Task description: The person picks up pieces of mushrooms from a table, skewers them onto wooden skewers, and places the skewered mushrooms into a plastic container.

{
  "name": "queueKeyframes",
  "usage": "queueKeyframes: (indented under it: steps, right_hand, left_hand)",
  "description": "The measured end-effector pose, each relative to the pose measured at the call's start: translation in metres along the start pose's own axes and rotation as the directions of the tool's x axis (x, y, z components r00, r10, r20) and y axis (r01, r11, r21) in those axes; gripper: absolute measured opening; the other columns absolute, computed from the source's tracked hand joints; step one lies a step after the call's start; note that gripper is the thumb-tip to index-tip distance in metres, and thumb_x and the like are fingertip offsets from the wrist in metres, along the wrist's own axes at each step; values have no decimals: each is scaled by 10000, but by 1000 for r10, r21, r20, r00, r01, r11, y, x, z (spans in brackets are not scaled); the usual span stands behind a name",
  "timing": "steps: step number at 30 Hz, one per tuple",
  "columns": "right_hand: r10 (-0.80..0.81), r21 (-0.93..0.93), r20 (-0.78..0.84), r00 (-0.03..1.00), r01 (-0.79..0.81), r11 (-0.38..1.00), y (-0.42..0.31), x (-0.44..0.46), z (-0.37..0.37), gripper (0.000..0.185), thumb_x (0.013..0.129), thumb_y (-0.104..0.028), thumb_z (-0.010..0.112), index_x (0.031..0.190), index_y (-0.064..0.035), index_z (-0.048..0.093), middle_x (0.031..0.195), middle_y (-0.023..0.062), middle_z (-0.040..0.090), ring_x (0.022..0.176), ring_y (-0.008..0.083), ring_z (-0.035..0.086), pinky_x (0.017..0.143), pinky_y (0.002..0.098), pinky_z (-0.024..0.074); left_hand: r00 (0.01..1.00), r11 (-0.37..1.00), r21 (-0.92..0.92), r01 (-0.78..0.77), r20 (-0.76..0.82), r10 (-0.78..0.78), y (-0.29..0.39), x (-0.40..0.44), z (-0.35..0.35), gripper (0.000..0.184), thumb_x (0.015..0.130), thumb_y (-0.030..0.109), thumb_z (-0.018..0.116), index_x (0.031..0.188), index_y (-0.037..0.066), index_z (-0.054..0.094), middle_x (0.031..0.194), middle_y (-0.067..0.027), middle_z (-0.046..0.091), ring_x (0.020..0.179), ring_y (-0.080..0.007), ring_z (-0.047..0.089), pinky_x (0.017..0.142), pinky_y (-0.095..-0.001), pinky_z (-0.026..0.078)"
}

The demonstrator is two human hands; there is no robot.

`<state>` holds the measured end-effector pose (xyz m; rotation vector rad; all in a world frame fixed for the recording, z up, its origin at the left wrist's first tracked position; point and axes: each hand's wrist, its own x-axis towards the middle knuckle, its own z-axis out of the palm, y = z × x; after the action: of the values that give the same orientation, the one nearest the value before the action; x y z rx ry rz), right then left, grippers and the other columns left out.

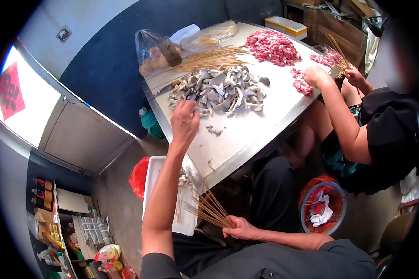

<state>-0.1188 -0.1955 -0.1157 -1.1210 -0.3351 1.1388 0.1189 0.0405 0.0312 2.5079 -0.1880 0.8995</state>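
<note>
A heap of torn grey oyster mushrooms (223, 90) lies on the white tabletop (237, 139). At its near left edge is my left hand (185, 122), fingers curled and closed, with a pale mushroom piece at the fingertips. Low in front of my body, my right hand (239, 229) grips a fanned bundle of bamboo skewers (212, 209). Their tips point up and left over a white tray (186, 221) beside the table corner. Some mushroom pieces sit in that tray, partly hidden by my left forearm. A few mushroom scraps (214, 130) lie apart from the heap.
Behind the mushrooms are loose skewers (214, 56) and a clear plastic bag (149, 49). A pile of cut raw meat (272, 47) sits at the far end. On the right, a person (381, 125) handles meat and skewers. A lined bin (324, 209) stands below.
</note>
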Motion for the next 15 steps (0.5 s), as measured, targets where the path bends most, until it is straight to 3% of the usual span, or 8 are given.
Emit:
queueKeyframes:
  steps: [2,4,5,10,12,14,15]
  right_hand:
    - [-5,5,-10,1000,5,1000,0,1,-1,222,909,-187,612,1050,-62,495,766,-16,612,511,29,418,464,190,348]
    - [13,-7,-29,999,-13,1000,1,1,-1,222,901,-182,619,1040,-60,496,763,-15,614,511,29,423,462,189,346]
    - [13,23,-39,999,-12,1000,-1,0,-2,219,896,-182,627,1030,-62,502,756,-18,614,508,26,424,460,187,344]
    - [47,8,-76,996,-47,999,-1,2,-3,206,875,-176,632,988,-44,522,717,-9,601,502,30,427,456,199,346]
    - [50,32,-48,998,-49,998,3,5,-3,191,880,-175,628,978,-46,526,715,-10,601,500,30,425,455,201,343]
    - [51,35,-43,998,-49,998,2,5,-1,184,884,-178,625,973,-49,528,714,-12,600,499,29,423,454,201,341]
    - [50,36,-35,998,-49,998,2,6,1,178,888,-180,622,969,-51,530,713,-14,600,498,29,422,452,202,339]
  left_hand:
    - [997,997,-11,-72,-10,72,5,20,18,199,748,23,584,943,39,615,938,-128,610,885,-321,587,767,-382,472]
    - [953,953,50,-300,-21,301,11,39,34,263,727,-6,590,981,55,616,1007,-111,614,973,-311,569,812,-382,470]
    - [942,935,115,-334,-6,337,12,47,43,297,712,-17,594,996,67,616,1052,-92,611,1041,-289,546,850,-389,460]
    - [941,922,191,-336,101,322,6,61,68,259,713,-4,593,958,73,630,1012,-78,613,1049,-268,542,849,-395,452]
    - [954,919,276,-281,187,235,2,64,65,215,715,11,601,916,78,642,944,-68,606,1040,-263,541,834,-398,452]
    - [959,919,283,-273,150,239,1,60,59,189,706,28,642,889,78,652,923,-78,605,986,-272,566,809,-402,466]
    - [974,954,199,-224,89,210,-2,56,54,191,717,29,645,904,66,650,913,-88,608,932,-292,581,785,-402,475]
